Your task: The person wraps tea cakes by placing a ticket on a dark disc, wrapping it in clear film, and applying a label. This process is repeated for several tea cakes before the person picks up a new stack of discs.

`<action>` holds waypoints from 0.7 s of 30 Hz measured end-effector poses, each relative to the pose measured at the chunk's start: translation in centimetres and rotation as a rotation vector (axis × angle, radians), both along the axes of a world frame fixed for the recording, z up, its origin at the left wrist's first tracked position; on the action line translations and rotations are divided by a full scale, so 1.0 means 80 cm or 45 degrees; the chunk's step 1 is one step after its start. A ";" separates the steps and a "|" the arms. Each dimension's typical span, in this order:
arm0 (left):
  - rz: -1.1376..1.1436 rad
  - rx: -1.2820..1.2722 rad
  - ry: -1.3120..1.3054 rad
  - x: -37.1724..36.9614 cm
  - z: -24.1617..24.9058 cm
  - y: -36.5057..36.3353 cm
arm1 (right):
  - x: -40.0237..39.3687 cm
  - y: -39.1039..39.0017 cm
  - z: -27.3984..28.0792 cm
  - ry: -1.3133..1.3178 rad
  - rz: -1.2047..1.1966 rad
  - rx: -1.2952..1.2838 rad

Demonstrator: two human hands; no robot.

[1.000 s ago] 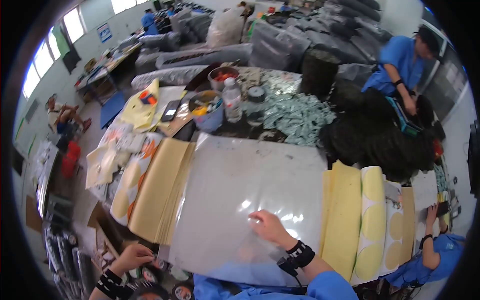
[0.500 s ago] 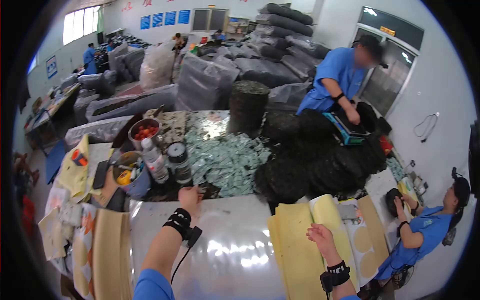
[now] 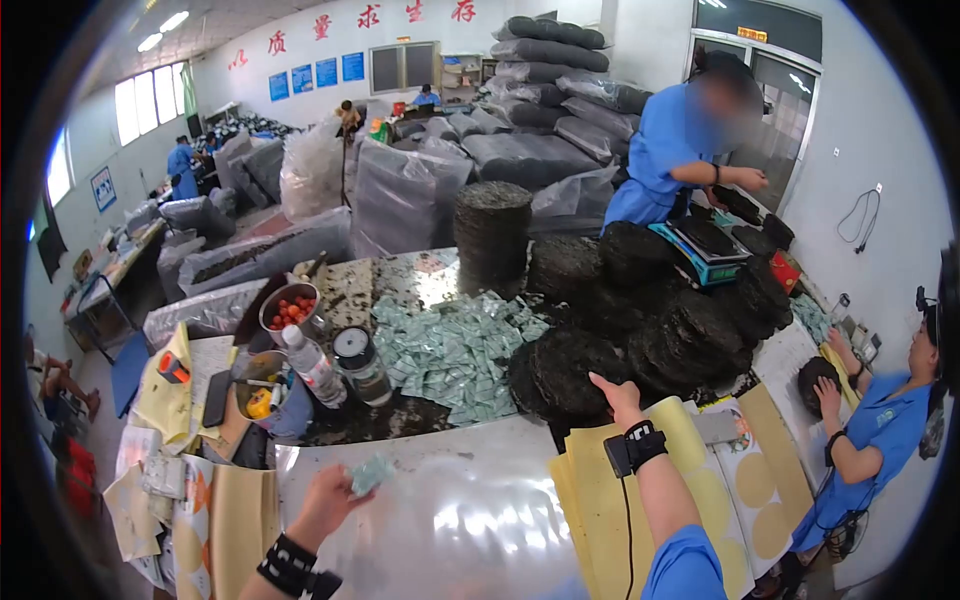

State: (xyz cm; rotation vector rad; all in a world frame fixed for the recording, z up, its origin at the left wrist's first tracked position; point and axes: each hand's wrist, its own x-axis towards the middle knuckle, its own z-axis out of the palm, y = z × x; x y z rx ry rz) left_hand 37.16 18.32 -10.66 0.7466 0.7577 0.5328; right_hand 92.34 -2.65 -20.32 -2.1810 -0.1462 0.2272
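My left hand (image 3: 327, 507) is over the left part of the shiny metal work surface (image 3: 430, 530), its fingers pinching a small pale green packet (image 3: 370, 474). My right hand (image 3: 622, 400) is at the near edge of the stacked dark round cakes, which look like dried seaweed. Its thumb lies against the front dark round cake (image 3: 575, 372); the other fingers are partly hidden. A loose heap of pale green packets (image 3: 450, 350) lies between the hands, farther back. Yellow paper sheets (image 3: 610, 500) are under my right forearm.
At the left stand a water bottle (image 3: 312, 368), a dark-lidded jar (image 3: 362, 366), a bucket of tools (image 3: 272, 395) and a bowl of red fruit (image 3: 291, 308). A tall dark stack (image 3: 492, 235) rises behind. One co-worker (image 3: 665, 150) stands beyond a scale (image 3: 708, 262); another (image 3: 880, 410) works at right.
My left hand has drawn back from the packet heap's edge toward me, now with a packet. My right hand has moved forward from above the yellow sheets to the dark cakes.
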 end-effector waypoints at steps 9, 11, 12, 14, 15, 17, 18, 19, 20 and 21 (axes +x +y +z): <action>0.277 0.075 0.190 -0.168 0.032 -0.092 | -0.114 -0.050 0.097 0.583 0.141 1.400; 0.264 0.071 0.107 -0.186 0.029 -0.118 | -0.189 -0.080 0.123 0.701 0.405 1.455; 0.239 0.055 0.106 -0.196 0.021 -0.132 | -0.238 -0.092 0.135 0.758 0.389 1.406; 0.214 -0.004 0.100 -0.212 0.020 -0.168 | -0.339 -0.113 0.136 0.787 0.551 1.124; 0.213 -0.029 0.081 -0.217 0.024 -0.187 | -0.387 -0.122 0.121 0.769 0.595 1.034; 0.271 -0.097 0.043 -0.239 0.002 -0.213 | -0.471 -0.134 0.096 0.848 0.694 0.947; 0.307 -0.106 0.059 -0.249 0.002 -0.229 | -0.501 -0.143 0.088 0.845 0.773 0.908; 0.343 -0.041 0.111 -0.254 0.003 -0.238 | -0.522 -0.143 0.070 0.661 0.784 0.804; 0.376 0.024 0.159 -0.258 0.003 -0.245 | -0.529 -0.148 0.063 0.666 0.811 0.803; 0.404 0.049 0.155 -0.263 -0.004 -0.250 | -0.536 -0.152 0.074 0.331 0.852 0.543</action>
